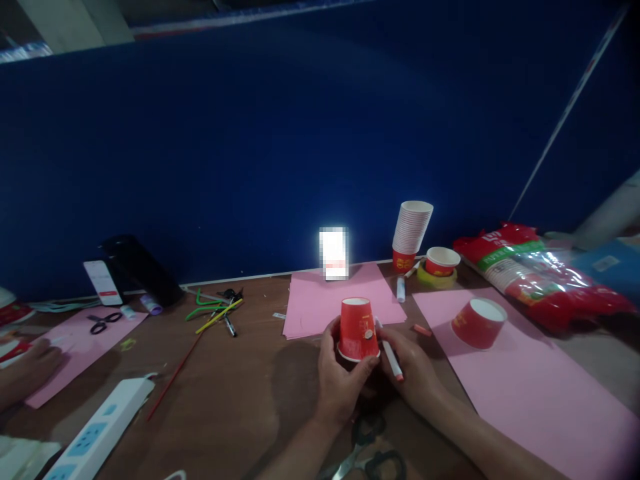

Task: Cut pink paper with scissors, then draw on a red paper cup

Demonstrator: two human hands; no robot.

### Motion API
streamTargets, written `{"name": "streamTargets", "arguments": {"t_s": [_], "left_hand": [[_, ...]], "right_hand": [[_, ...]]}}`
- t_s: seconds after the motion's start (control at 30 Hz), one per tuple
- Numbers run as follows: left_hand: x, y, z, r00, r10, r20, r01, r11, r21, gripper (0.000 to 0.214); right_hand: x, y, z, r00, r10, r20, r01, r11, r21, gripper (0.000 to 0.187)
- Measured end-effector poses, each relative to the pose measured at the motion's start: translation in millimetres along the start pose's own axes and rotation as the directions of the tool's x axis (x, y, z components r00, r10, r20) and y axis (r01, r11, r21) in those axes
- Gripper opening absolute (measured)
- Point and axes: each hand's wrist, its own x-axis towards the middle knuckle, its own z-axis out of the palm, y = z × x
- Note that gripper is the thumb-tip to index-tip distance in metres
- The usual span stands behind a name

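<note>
My left hand (340, 377) is wrapped round a red paper cup (357, 330), which is upside down with its white rim at the bottom. A small round printed or drawn mark shows on the cup's right side. In my right hand (413, 367) is a white marker pen (391, 360) with a reddish end pointing down toward me. The pen's other end lies close to the cup's right side; whether it touches cannot be made out. A small orange-red piece, perhaps a pen cap (423, 330), lies on the table beyond my right hand.
Scissors (367, 457) lie below my hands. Pink paper (345, 300) lies ahead, under a lit phone (334, 253). On the right are a cup stack (413, 230), another red cup (477, 327) and a red bag (540, 280). A power strip (100, 430) and another person's hand (37, 367) are left.
</note>
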Motion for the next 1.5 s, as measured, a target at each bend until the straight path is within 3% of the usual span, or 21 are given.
{"name": "streamTargets", "arguments": {"t_s": [0.13,0.4,0.73,1.07,1.13,1.23,1.37,1.5], "left_hand": [[-4.2,2.3,1.2,1.0,0.014,-0.003,-0.014,1.0,0.017,0.082],[-6.3,0.8,1.4,1.0,-0.02,-0.009,0.02,1.0,-0.016,0.091],[-2.3,1.9,1.9,0.999,-0.025,0.04,0.029,0.996,-0.089,0.075],[1.6,-5.1,2.9,0.992,-0.122,0.034,0.126,0.965,-0.231,0.065],[1.2,-6.2,4.2,0.981,-0.187,0.053,0.193,0.919,-0.343,0.064],[2.6,-8.6,5.8,0.947,-0.3,0.112,0.31,0.773,-0.553,0.062],[8.2,-9.5,3.9,0.927,-0.335,0.168,0.352,0.624,-0.698,0.044],[11.7,-8.0,-1.0,0.888,-0.377,0.263,0.433,0.49,-0.757,0.033]], "right_hand": [[-2.1,3.8,1.5,0.999,-0.024,0.03,0.023,0.999,0.024,0.051],[-4.5,9.9,5.9,0.999,-0.013,0.039,0.012,1.0,0.028,0.055],[-0.2,2.8,0.5,1.0,0.015,0.013,-0.015,1.0,0.007,0.043],[-1.3,4.3,1.1,0.999,-0.018,-0.037,0.018,1.0,-0.009,0.035],[-2.5,1.8,0.6,0.999,-0.024,-0.043,0.024,1.0,-0.004,0.031],[-4.6,-0.9,1.7,0.999,-0.023,-0.029,0.023,1.0,0.012,0.029],[0.3,-8.3,1.0,0.998,-0.051,-0.044,0.053,0.998,0.037,0.027],[3.1,-31.4,-17.2,0.985,0.09,-0.15,-0.056,0.973,0.222,0.024]]}}
